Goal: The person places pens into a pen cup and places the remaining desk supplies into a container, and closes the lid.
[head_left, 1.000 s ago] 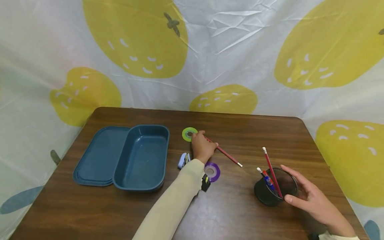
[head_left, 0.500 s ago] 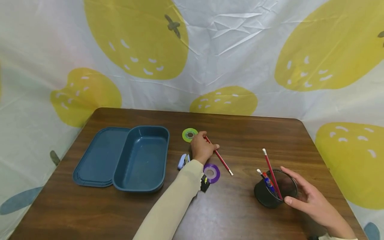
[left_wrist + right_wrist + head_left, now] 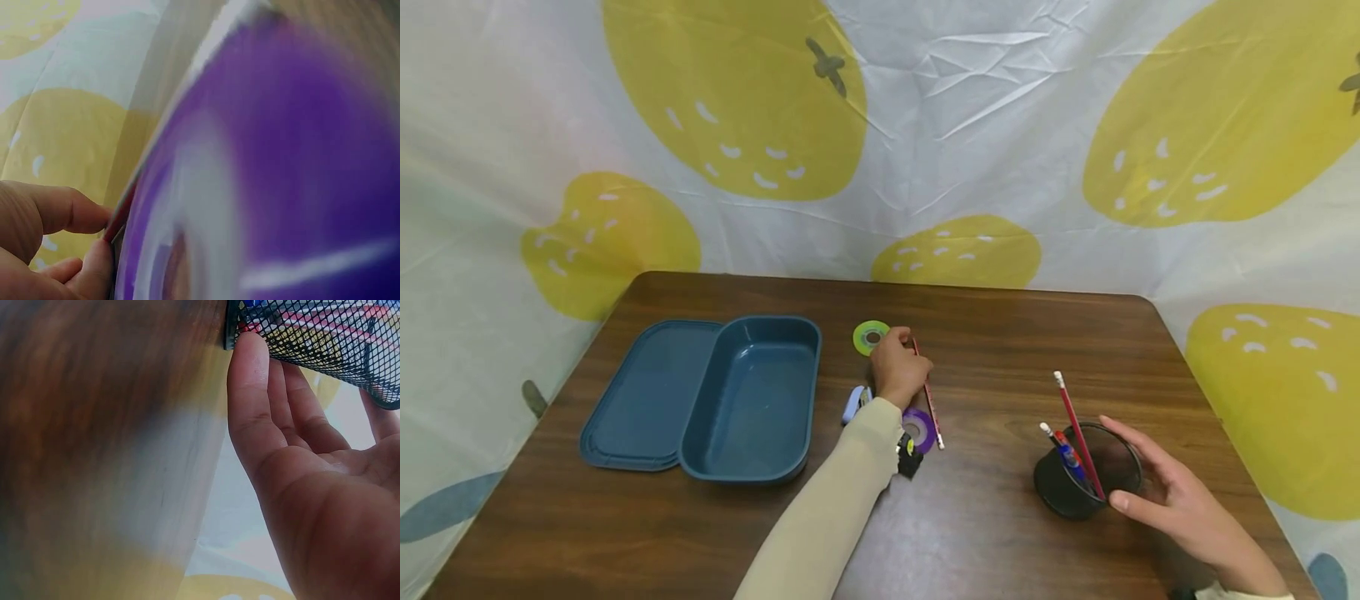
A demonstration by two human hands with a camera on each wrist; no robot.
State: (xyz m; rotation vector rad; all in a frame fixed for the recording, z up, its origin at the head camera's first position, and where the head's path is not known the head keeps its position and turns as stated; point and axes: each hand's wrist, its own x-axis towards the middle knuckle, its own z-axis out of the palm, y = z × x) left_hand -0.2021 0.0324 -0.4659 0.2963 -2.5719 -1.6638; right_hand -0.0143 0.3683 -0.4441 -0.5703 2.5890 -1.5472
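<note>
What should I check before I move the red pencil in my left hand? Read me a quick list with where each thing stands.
1. Grip: ok. Your left hand pinches the red pencil between thumb and finger.
2. Cup steadied: ok. Your right hand has thumb and fingers around the mesh cup.
3. Room in the cup: ok. The other pencil and the pens leave part of its mouth open.
4. Pencil clear of the purple tape: cannot tell. They lie very close, contact unclear.
5. Cup flat on the table: cannot tell from these angles.
</note>
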